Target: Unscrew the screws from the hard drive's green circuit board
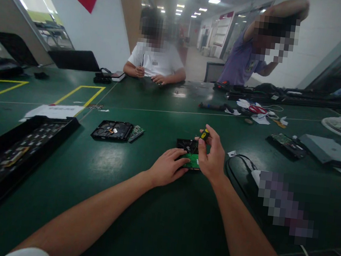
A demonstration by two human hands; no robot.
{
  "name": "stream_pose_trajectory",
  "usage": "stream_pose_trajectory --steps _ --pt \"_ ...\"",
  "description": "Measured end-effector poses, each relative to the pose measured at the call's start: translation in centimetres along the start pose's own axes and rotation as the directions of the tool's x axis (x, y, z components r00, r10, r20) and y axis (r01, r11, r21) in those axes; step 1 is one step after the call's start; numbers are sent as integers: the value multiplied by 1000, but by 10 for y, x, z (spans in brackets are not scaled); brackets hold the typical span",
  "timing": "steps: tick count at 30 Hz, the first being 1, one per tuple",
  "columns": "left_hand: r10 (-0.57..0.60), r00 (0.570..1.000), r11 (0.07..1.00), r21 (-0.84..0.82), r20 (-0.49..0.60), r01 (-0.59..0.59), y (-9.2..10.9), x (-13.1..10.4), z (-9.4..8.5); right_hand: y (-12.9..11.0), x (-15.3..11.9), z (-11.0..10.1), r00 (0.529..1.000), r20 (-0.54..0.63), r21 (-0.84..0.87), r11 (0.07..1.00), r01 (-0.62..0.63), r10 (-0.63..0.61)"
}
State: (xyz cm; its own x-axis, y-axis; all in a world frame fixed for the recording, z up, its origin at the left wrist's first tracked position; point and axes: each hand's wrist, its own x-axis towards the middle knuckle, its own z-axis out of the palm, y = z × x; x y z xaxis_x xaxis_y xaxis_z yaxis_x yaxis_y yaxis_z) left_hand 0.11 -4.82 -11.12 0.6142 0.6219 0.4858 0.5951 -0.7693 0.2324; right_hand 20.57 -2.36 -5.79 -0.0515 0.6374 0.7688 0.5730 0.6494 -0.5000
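A hard drive (187, 145) with a green circuit board (191, 161) on its near part lies on the table in front of me. My left hand (168, 165) grips it from the left, fingertips over its edge and on the board. Above the drive's right side, my right hand (212, 155) is closed around a small yellow-and-black screwdriver (204, 134), held between thumb and fingers. The screwdriver's tip is too small to make out, and my right hand covers part of the drive.
On the left are another opened drive (111, 130), a loose circuit board (136, 132) and a long black tray (16, 155). A cable (241, 156), a power strip (282, 202), a drive (287, 145) and a grey box (331, 151) lie right. Two people are across the table (117, 216).
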Motion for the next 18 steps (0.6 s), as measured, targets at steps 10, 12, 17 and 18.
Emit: stream_pose_trajectory --steps 10,12,17,18 --pt "-1 1000 1000 -5 -2 1 0 0 0 -2 1 -2 1000 13 5 1000 17 -17" --pt "-2 1000 1000 -8 -5 2 0 0 0 -2 1 -2 1000 13 -4 1000 10 -10" --pt "2 1000 1000 1 -7 -2 0 0 0 -4 2 -4 1000 -26 -89 996 5 -7" --pt "2 1000 1000 5 -6 -2 0 0 0 -4 2 -4 1000 -18 -85 996 3 -4"
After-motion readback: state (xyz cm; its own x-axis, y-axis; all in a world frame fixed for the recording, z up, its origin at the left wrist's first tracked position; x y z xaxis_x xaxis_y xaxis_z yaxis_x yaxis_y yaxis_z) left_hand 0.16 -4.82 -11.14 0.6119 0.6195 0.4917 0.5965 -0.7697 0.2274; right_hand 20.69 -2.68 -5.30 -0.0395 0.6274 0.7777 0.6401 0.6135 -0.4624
